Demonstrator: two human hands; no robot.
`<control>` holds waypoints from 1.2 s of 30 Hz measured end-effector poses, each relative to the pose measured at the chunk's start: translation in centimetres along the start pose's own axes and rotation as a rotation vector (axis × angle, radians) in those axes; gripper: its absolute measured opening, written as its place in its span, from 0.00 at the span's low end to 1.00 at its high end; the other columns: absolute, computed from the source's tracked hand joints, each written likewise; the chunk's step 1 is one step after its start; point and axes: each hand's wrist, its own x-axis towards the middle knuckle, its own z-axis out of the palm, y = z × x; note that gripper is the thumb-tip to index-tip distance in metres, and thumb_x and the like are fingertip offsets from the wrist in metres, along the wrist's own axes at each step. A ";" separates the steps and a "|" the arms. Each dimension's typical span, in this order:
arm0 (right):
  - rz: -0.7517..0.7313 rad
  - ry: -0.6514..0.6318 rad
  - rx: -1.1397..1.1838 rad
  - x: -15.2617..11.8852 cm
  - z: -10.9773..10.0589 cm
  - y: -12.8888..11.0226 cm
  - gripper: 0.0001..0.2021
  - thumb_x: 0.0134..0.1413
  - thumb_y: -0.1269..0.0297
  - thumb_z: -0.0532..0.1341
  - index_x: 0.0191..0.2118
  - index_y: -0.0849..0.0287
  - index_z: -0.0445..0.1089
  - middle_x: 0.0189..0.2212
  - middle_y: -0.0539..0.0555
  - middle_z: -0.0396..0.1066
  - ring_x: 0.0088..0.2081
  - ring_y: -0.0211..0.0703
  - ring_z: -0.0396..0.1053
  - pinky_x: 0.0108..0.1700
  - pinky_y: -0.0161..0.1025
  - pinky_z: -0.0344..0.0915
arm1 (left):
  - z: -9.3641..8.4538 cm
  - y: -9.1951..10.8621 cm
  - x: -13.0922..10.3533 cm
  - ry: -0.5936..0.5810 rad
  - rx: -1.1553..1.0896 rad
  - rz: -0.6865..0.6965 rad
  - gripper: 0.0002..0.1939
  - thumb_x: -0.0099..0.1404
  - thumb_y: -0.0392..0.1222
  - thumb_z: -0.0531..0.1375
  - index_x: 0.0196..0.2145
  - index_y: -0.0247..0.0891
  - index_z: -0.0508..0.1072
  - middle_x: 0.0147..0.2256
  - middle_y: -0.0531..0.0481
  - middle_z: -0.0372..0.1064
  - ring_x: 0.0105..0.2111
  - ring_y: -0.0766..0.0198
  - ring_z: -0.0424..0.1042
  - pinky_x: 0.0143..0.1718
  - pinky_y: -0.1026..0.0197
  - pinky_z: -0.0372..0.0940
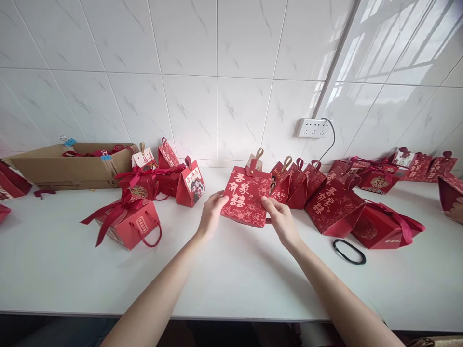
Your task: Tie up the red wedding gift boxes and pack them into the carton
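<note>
Between my hands is a red gift box [243, 195] with white characters and a floral pattern, raised above the white table [217, 284]. My left hand [212, 212] grips its left edge, thumb on the front. On its right edge my right hand [281, 217] has a similar hold; the fingers behind the box are hidden. A small strap with a gold dot shows at the top of the box. Behind it, partly covered, stands a pale box with a ribbon loop [257, 160]. A similar larger red box [334, 207] sits right of my right hand.
At the left back stands a cardboard carton [72, 176] with red ribbons inside and blue clips. Left of my hands sits a red box with bow and rope handle [133, 221]. A black loop [349, 251] lies at right. A power strip [313, 128] is on the tiled wall.
</note>
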 end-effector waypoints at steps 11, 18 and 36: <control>-0.171 -0.209 -0.322 -0.3 -0.3 -0.5 0.11 0.52 0.56 0.60 0.37 0.55 0.72 0.48 0.54 0.63 0.50 0.49 0.63 0.50 0.42 0.61 | 0.4 -0.3 -0.2 0.021 0.004 -0.065 0.14 0.52 0.49 0.61 0.30 0.35 0.71 0.30 0.48 0.73 0.32 0.59 0.71 0.31 0.61 0.65; -0.050 -0.153 -0.111 0.4 -1.3 -0.7 0.14 0.48 0.52 0.62 0.30 0.59 0.74 0.47 0.56 0.67 0.45 0.51 0.67 0.44 0.41 0.65 | 0.1 0.5 -0.4 -0.251 -0.108 -0.199 0.18 0.51 0.51 0.63 0.34 0.34 0.74 0.34 0.43 0.75 0.34 0.54 0.74 0.34 0.57 0.67; 0.344 -0.146 0.510 0.5 0.2 0.2 0.10 0.56 0.58 0.56 0.37 0.57 0.70 0.32 0.51 0.74 0.35 0.43 0.72 0.38 0.41 0.71 | 1.6 -0.4 -1.7 -0.218 0.154 0.102 0.51 0.50 0.44 0.67 0.62 0.53 0.38 0.59 0.41 0.53 0.49 0.54 0.68 0.34 0.62 0.72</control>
